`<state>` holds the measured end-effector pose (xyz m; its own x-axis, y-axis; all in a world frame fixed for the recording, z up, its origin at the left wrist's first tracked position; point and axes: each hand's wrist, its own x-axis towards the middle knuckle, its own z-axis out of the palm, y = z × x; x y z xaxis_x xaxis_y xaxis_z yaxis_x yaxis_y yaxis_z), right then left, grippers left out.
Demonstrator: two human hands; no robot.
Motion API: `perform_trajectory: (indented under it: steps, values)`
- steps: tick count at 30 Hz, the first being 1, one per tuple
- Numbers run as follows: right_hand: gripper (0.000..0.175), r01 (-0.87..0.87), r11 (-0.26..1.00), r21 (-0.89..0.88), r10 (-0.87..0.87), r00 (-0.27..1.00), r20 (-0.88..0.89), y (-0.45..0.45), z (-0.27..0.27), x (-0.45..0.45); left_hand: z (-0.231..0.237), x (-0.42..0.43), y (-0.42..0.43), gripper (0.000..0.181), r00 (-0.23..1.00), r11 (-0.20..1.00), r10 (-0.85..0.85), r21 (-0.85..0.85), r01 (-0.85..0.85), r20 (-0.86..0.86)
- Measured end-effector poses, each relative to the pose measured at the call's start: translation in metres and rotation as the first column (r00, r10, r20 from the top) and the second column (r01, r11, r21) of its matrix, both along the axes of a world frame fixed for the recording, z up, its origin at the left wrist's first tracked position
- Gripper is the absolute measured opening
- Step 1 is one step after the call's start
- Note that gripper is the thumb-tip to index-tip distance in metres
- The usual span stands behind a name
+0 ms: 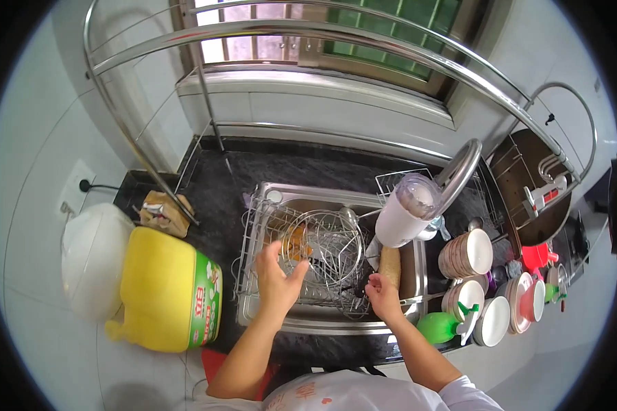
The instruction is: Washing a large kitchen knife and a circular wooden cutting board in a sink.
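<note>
A stainless steel sink (339, 329) lies before me with wire racks in it. My left hand (279, 280) hovers over the left part of the sink, fingers and thumb apart, nothing in it. Close by its fingertips are a round wire rack (323, 284) and an orange item (297, 241) behind the wires. A rectangular wire basket (244, 257) sits along the sink's left side. My right hand (383, 297) is by the sink's right side, fingers curled, in front of a tan loofah-like cylinder (390, 264). Whether it grips a wire or anything else cannot be told.
A faucet (465, 164) with a white filter head (403, 221) overhangs the sink. Stacked bowls (465, 254) and a green spray bottle (437, 328) stand right. A yellow detergent jug (159, 287) and a white jug (95, 262) stand left. A metal rail (313, 30) arches overhead.
</note>
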<state>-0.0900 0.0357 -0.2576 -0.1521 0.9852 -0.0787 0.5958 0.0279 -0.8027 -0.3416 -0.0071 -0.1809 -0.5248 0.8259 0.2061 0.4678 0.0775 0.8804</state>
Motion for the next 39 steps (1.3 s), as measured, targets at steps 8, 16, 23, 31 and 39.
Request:
perform_trajectory:
  steps: [8, 16, 23, 31, 39]
  values:
    - [0.068, 0.271, 0.926, -0.264, -0.227, 0.956, 0.184, 0.02, -0.051, -0.019, -0.053, 0.006, 0.041, 0.066, 0.998, 0.896, 0.015, -0.443, -0.043, -0.067]
    - [0.013, -0.058, 0.597, -0.8, -0.726, 0.386, -0.57, 0.028, -0.016, 0.003, -0.056, -0.005, 0.041, 0.05, 0.996, 0.806, -0.078, -0.59, 0.044, -0.032]
    - [0.02, -0.433, 0.617, -0.657, -0.773, -0.174, -0.61, 0.008, 0.029, 0.03, -0.05, 0.005, 0.04, 0.049, 0.984, 0.85, -0.097, -0.526, 0.003, -0.151]
    - [0.021, -0.506, 0.666, -0.548, -0.586, 0.099, -0.804, -0.042, 0.094, 0.022, -0.01, 0.037, 0.019, 0.021, 0.967, 0.984, -0.173, -0.071, 0.162, -0.187]
    - [0.057, -0.244, 0.86, -0.448, -0.273, 0.523, -0.808, -0.072, 0.092, -0.017, 0.02, 0.099, 0.005, 0.023, 0.292, 0.499, -0.214, -0.153, 0.853, 0.932]
